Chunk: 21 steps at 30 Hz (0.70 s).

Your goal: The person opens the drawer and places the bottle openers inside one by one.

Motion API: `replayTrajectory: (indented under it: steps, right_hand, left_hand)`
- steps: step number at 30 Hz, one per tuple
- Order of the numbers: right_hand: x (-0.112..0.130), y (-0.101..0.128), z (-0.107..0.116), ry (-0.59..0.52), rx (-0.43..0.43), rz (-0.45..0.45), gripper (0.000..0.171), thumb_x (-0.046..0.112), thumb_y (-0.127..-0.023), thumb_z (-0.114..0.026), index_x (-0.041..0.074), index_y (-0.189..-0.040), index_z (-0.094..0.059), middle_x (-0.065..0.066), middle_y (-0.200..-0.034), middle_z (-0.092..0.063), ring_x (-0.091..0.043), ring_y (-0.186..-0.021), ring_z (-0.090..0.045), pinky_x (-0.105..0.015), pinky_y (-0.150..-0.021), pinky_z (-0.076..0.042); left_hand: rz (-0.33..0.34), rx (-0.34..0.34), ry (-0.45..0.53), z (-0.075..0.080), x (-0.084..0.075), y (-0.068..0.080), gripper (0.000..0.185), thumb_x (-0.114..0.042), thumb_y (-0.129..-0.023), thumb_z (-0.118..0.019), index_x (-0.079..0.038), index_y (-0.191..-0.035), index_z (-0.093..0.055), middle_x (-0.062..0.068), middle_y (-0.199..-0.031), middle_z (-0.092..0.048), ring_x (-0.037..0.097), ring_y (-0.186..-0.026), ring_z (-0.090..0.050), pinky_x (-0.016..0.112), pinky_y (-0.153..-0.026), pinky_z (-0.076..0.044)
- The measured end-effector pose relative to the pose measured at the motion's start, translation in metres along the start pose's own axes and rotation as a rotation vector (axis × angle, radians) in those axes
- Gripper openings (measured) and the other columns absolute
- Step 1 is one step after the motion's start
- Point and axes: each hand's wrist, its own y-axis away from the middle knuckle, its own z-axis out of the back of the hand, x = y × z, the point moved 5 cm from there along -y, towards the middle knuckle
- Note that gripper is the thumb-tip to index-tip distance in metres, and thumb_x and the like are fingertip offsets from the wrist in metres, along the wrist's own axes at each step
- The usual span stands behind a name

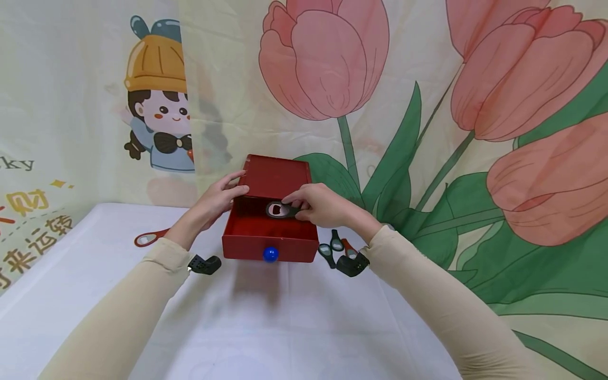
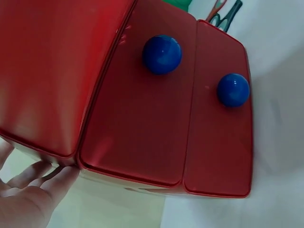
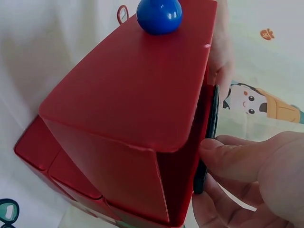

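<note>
A red drawer cabinet (image 1: 277, 177) with blue knobs stands on the table, its top drawer (image 1: 247, 249) pulled out. My right hand (image 1: 315, 203) pinches a dark bottle opener (image 1: 275, 209) between thumb and fingers, over the back part of that drawer. Edge-on in the right wrist view, the opener (image 3: 213, 114) overlaps the drawer's opening. Against the cabinet's left side rests my left hand (image 1: 216, 199), fingers extended near the top edge. Two closed drawers, each with a blue knob (image 2: 162, 54), show in the left wrist view.
Several bottle openers (image 1: 336, 241), dark and red, lie right of the cabinet beside my right wrist. A red opener (image 1: 151, 238) lies on the left, partly behind my left forearm. A printed tulip cloth (image 1: 328, 63) hangs behind the white table (image 1: 285, 327).
</note>
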Motion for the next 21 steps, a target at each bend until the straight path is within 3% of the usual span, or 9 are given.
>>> replayTrajectory:
  steps: [21]
  right_hand:
    - [0.011, -0.02, -0.016, -0.017, 0.034, 0.027, 0.041, 0.0, -0.1, -0.07, 0.006, -0.141, -0.069, -0.011, -0.123, -0.071, -0.024, -0.111, -0.065, -0.027, -0.094, -0.058]
  left_hand:
    - [0.008, 0.034, 0.04, 0.001, 0.001, 0.0, 0.074, -0.032, -0.109, -0.058, -0.023, -0.172, -0.019, 0.018, -0.175, -0.02, 0.041, -0.158, -0.028, 0.063, -0.126, -0.025]
